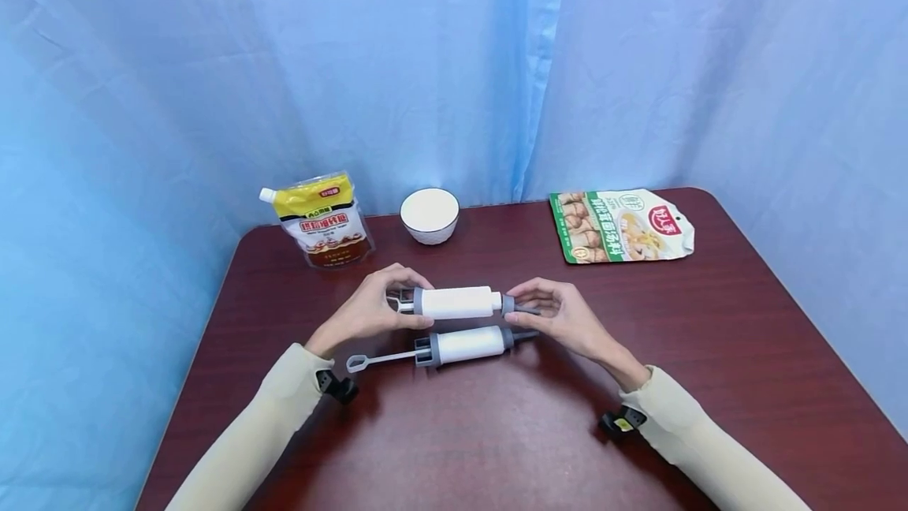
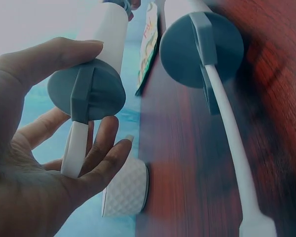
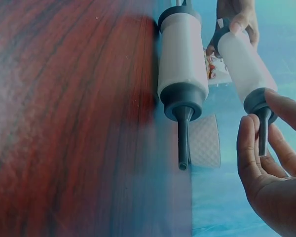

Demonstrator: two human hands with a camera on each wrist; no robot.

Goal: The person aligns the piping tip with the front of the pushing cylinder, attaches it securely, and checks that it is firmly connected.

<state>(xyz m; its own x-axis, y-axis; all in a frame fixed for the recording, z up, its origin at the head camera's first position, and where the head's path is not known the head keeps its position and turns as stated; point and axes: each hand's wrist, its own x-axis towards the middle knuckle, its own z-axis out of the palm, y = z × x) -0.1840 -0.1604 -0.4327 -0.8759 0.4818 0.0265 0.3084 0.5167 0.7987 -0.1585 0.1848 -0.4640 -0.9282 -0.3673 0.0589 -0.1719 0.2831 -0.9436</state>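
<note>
My left hand (image 1: 372, 304) grips the grey rear end of a white-barrelled syringe (image 1: 456, 303), held level over the table. Its pushed-in plunger handle (image 2: 75, 150) lies among the fingers in the left wrist view. At the other end, my right hand (image 1: 560, 315) pinches the grey nozzle cap (image 1: 507, 304) between thumb and fingers. A white neck shows between barrel and cap in the head view. The thin nozzle (image 3: 263, 133) points into the right palm. Nearer me, a second, similar syringe (image 1: 471, 345) lies on the table, its plunger (image 1: 386, 361) drawn far out to the left.
At the back left stands a spouted sauce pouch (image 1: 322, 223). A white bowl (image 1: 429, 215) is right of it, near the back edge. A green-and-white food packet (image 1: 624, 227) lies at the back right. Blue curtains (image 1: 397, 61) hang behind the dark red table (image 1: 482, 432).
</note>
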